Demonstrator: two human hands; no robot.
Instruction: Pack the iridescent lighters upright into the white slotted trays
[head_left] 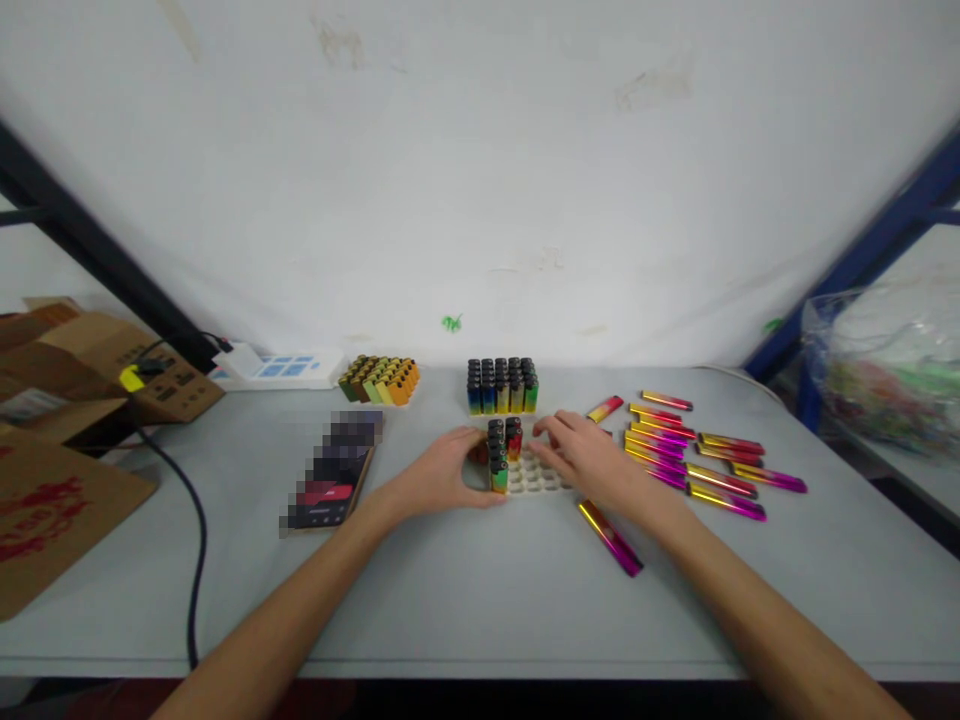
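A white tray with round holes [534,478] lies on the table, with a row of upright green and yellow lighters [499,474] along its left side. Beside that row stand red lighters [514,440]. My left hand [442,470] wraps round the tray's left end, thumb at the front corner and fingers partly hidden behind the lighters. Over the tray's right part is my right hand [574,450], its bent fingers apart near the red lighters, with nothing visible between them. A yellow and magenta lighter [611,538] lies just in front of my right wrist.
Several shiny lighters [724,480] lie scattered at the right. Behind the tray stands a block of blue and green lighters [502,388]; left of it, a yellow and orange block [379,380]. A phone [334,470], power strip [292,370], black cable [196,530] and cardboard box [67,480] occupy the left.
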